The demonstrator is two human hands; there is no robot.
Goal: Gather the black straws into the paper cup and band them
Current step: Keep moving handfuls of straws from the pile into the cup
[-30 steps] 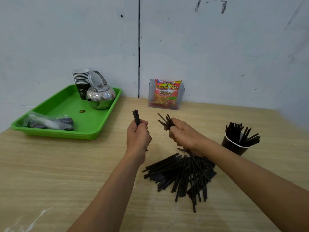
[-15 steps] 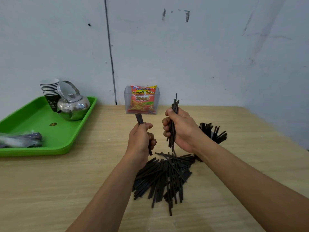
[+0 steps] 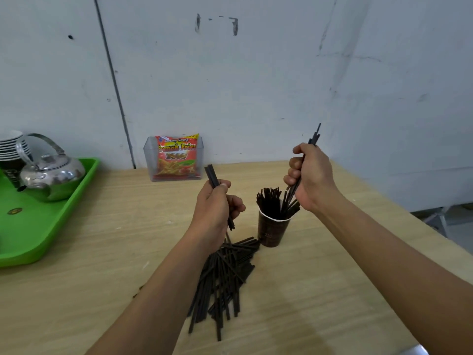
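A dark paper cup (image 3: 271,230) stands upright on the wooden table, with several black straws (image 3: 268,201) sticking out of it. My right hand (image 3: 311,176) is just above and right of the cup, shut on a small bundle of black straws (image 3: 314,138) whose lower ends reach the cup's mouth. To the cup's left, my left hand (image 3: 215,208) grips another small bundle of straws (image 3: 212,175), held upright and tilted. A loose pile of black straws (image 3: 225,280) lies on the table under my left forearm.
A green tray (image 3: 46,234) at the left holds a steel kettle (image 3: 51,175) and a stack of paper cups (image 3: 10,147). A clear box with a snack packet (image 3: 176,157) stands against the wall. The table's right edge (image 3: 419,224) runs close to the cup.
My right hand has lifted its straw bundle and carried it right, over the cup. The view has swung right, so the cup now shows between my hands. My left hand still holds its bundle.
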